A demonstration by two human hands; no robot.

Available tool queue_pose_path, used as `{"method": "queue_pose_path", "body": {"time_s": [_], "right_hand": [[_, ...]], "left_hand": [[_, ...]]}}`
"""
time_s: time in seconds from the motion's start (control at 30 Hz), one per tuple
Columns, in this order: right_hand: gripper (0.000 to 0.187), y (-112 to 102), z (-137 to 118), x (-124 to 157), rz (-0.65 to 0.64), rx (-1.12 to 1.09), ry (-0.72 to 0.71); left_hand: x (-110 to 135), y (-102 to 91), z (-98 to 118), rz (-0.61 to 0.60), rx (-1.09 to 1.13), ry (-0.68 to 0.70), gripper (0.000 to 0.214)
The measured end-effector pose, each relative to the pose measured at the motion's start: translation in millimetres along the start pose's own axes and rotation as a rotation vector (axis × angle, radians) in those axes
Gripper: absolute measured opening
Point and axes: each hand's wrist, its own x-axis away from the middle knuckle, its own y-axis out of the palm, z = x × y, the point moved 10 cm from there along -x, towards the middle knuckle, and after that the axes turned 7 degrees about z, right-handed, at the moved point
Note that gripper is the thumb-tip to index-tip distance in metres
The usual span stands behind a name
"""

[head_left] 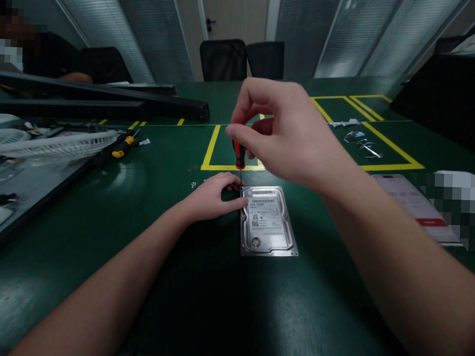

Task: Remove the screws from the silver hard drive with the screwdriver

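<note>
A silver hard drive (pixel 267 226) with a white label lies flat on the green table in front of me. My right hand (pixel 278 127) is closed around the red and black handle of a screwdriver (pixel 240 158), held upright. Its thin shaft points down to the drive's far left corner, where the tip meets a spot too small to make out. At that same corner my left hand (pixel 215 195) grips the drive, thumb on its top edge and fingers curled beside the shaft. Several tiny screws (pixel 193 185) lie left of my left hand.
A yellow and black screwdriver (pixel 124 146) rests by a tray (pixel 65 193) of white grilles on the left. Long black bars (pixel 108 98) lie behind it. Glasses (pixel 363 145) and a lit tablet (pixel 411 205) are on the right. A person sits far left.
</note>
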Motion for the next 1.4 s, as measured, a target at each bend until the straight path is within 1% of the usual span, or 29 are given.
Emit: {"method": "queue_pose_path", "body": {"time_s": [0.4,0.53,0.63,0.73,0.9,1.17,1.3,1.4], "right_hand": [[0.017,0,5,-1,0.004,-0.003,0.024],[0.015,2,6,-1,0.002,-0.023,0.026],[0.012,4,10,-2,-0.006,-0.05,0.054],[0.014,6,13,-2,-0.026,-0.085,0.071],[0.013,4,10,-1,-0.025,-0.079,0.048],[0.011,2,4,-1,-0.012,0.013,0.005],[0.009,4,3,-1,-0.031,0.016,-0.006],[0.009,3,3,-1,-0.023,0.012,-0.015]], "left_hand": [[-1,0.0,-1,0.001,-0.001,0.003,0.041],[-1,0.5,-1,-0.001,-0.009,-0.002,0.041],[0,0.7,0,-0.002,-0.014,-0.001,0.041],[0,0.3,0,0.0,-0.01,0.001,0.041],[0,0.4,0,-0.001,-0.007,0.004,0.041],[0,1.5,0,-0.001,-0.005,0.009,0.04],[0,0.6,0,0.0,0.0,0.008,0.041],[0,0.0,0,0.002,0.001,0.005,0.042]]}}
